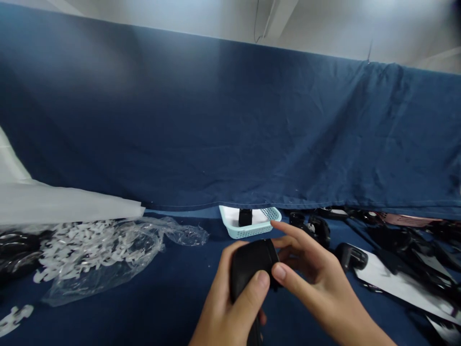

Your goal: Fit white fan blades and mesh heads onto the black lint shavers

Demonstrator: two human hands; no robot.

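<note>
A black plastic part [252, 259] with a rounded head and a narrower lower end is held up over the blue cloth. My left hand [236, 298] wraps round its left side, thumb across the front. My right hand [309, 278] pinches the right edge of the head with its thumb, the index finger stretched out above. Beyond the hands stands a light blue basket [248, 232] with a white lining and a small black piece [245, 217] inside.
At the left, white plastic pieces [86, 245] lie in and around a clear bag [104, 283], beside dark wrapped items [18, 250]. Black parts [351, 257] and a white sheet [399, 283] spread over the right. A blue curtain [230, 120] hangs behind.
</note>
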